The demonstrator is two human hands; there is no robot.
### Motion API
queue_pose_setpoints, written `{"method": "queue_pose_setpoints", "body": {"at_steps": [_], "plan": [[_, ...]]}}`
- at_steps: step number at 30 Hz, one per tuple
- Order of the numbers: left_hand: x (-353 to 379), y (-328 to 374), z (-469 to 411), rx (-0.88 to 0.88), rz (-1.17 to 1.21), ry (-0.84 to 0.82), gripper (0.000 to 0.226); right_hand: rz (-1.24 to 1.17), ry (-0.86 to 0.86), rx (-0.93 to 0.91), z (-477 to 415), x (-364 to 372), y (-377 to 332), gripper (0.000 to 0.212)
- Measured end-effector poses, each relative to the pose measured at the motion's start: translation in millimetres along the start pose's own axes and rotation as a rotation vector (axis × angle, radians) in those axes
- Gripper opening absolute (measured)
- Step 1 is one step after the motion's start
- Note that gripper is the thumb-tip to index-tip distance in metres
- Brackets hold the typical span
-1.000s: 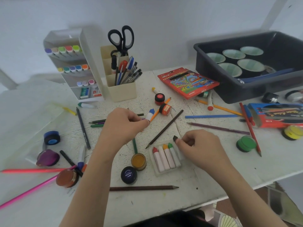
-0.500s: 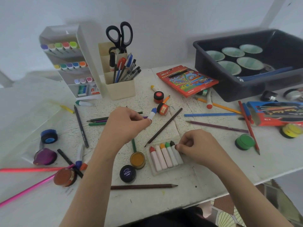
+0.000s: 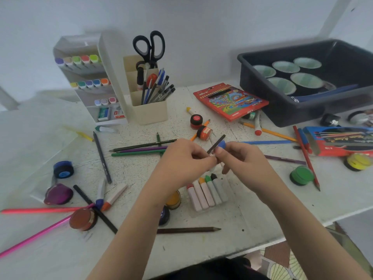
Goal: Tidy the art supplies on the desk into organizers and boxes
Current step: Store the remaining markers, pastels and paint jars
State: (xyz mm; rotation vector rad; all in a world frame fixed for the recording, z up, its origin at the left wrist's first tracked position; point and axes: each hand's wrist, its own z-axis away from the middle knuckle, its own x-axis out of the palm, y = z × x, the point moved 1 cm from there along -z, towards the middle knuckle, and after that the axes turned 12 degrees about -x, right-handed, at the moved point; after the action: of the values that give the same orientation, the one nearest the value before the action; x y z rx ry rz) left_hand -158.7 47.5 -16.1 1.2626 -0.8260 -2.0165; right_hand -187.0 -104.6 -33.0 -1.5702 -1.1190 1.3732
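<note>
Head cam, looking down at the desk (image 3: 262, 215), which is pretty well covered in pencils, markers and paint pots. Biggest change from a second ago: the two hands were apart then and now they've come together over the middle of it. Back then the right hand (image 3: 244, 158) was dropping the black crayon (image 3: 219, 186) into the crayon tray (image 3: 230, 186). That one now sits last in the row of five, so it's done.

The left hand (image 3: 181, 160) was holding the blue crayon (image 3: 221, 144) off to the side, and now it looks like a handover. The right hand's thumb and finger pinch it just under the blue tip. The left fingers are curled in against its lower end and seem to have it pinched too. I'd guess blue goes in the tray next.

Room-wise, the bare strip of tray is on the right of the black crayon, so the right hand has an easy path straight down. A yellow paint pot (image 3: 174, 200) sits just beside the tray's left side, half hidden by the left forearm. A brown pencil (image 3: 187, 229) lies between the tray and the desk's front edge, which is near, so I wouldn't nudge anything that way. The right of the tray is open desk, with the green pot (image 3: 301, 175) well apart.
</note>
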Motion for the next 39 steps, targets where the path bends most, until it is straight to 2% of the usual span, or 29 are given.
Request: {"method": "queue_pose_setpoints", "body": {"at_steps": [4, 6, 8, 10, 12, 15, 18, 27, 39], "plan": [[7, -3, 3, 0.071, -0.044, -0.008, 0.016, -0.002, 0.011, 0.04, -1, -8, 3, 0.009], [3, -9, 3, 0.091, -0.064, 0.047, 0.012, 0.13, -0.028, 0.072, 1, -14, 8, 0.006], [-3, -15, 4, 0.121, -0.103, 0.098, 0.012, 0.322, -0.09, 0.117, 6, -16, 15, 0.014], [-8, -21, 6, 0.126, -0.17, 0.074, 0.013, 0.454, -0.143, 0.148, 10, -14, 21, 0.02], [-6, -25, 11, 0.136, -0.287, 0.022, 0.022, 0.514, -0.154, 0.151, 13, -10, 24, 0.022], [6, -26, 14, 0.211, -0.599, 0.072, 0.046, 0.552, -0.148, 0.129, 12, -9, 25, 0.019], [16, -26, 15, 0.271, -0.778, 0.106, 0.047, 0.534, -0.202, 0.145, 11, -11, 24, 0.013], [20, -28, 14, 0.287, -0.796, 0.099, 0.044, 0.472, -0.206, 0.146, 11, -11, 29, 0.015], [21, -28, 13, 0.271, -0.757, 0.079, 0.037, 0.522, -0.287, 0.135, 6, -13, 33, 0.018]]}}
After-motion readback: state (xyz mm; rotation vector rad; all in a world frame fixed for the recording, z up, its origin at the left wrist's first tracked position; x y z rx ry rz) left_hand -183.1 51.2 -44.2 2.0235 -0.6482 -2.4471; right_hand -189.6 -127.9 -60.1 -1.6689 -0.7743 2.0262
